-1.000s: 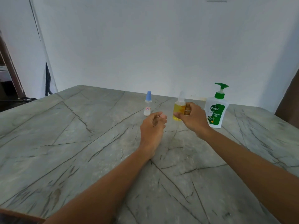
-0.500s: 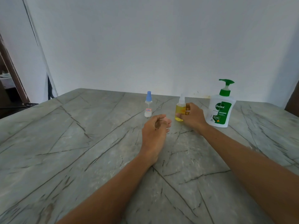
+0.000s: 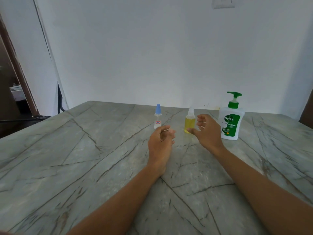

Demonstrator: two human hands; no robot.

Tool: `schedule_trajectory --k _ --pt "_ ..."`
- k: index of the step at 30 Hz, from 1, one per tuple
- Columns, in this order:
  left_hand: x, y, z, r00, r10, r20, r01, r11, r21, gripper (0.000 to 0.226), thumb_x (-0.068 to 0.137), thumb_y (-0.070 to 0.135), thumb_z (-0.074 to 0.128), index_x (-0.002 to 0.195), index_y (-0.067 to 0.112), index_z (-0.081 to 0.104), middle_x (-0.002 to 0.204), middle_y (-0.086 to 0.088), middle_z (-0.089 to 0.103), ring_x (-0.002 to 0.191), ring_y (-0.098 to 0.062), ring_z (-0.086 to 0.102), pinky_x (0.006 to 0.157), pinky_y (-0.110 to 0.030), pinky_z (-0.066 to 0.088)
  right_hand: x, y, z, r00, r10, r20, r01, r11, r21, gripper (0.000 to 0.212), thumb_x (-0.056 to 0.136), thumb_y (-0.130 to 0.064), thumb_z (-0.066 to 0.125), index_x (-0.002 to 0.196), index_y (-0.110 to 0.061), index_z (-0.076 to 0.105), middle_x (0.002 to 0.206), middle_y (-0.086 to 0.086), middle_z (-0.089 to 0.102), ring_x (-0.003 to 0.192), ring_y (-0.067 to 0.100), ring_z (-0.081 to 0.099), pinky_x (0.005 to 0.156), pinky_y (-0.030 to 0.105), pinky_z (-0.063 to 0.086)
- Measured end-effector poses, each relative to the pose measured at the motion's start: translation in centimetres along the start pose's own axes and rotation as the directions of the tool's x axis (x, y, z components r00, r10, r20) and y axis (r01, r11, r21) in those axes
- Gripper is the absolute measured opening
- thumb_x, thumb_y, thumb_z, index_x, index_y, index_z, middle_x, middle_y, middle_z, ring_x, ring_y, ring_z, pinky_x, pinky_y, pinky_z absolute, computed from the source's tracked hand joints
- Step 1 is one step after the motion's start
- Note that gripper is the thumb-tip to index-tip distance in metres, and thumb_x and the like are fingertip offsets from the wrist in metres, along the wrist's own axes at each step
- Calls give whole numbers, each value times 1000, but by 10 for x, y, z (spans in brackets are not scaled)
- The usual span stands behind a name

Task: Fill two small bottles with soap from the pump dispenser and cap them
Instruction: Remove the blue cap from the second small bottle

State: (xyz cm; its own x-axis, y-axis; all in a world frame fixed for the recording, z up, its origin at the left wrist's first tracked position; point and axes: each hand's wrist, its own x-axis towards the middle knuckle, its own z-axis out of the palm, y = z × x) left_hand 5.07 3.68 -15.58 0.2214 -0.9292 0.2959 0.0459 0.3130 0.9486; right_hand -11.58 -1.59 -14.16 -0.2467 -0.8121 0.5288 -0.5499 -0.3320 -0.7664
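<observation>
My right hand wide open, fingers spread, holds nothing, just right of small capped bottle of yellow soap. My left hand loosely curled, empty, over grey stone desk. Small clear bottle with blue cap stands further left, label too tiny to read. White pump bottle with green top says "Dettol ORIGINAL".

- We had a big stone-look table, grey-green with dark veins running all over it, and its far edge met the white wall.
- Toward the back stood a little clear bottle, upright, with a blue cap on and a tiny red-marked label.
- To its right, apart from it, was a small yellow-filled bottle, also upright, with a pale pointed cap.
- Furthest right, near but not touching, sat the white pump dispenser with its green pump and Dettol label.
</observation>
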Motion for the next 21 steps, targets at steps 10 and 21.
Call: schedule_trajectory --k 10,21 --pt "87 10 -25 964 103 -247 7 912 410 42 89 17 69 128 11 54 124 -5 61 106 -21 61 89 -30 48 -14 -40 -16 988 -62 142 46 992 114 47 72 -22 84 112 -15 61 99 -1 66 88 7 63 71 6 49" --pt "121 -9 -16 996 86 11 -80 859 505 63 81 38 78 133 13 53 128 -4 61 109 -16 59 91 -25 45 -4 -45 -26 976 -114 187 96 990 103 41 74 -26 82 110 -18 62 100 -6 67 90 3 64 69 6 49"
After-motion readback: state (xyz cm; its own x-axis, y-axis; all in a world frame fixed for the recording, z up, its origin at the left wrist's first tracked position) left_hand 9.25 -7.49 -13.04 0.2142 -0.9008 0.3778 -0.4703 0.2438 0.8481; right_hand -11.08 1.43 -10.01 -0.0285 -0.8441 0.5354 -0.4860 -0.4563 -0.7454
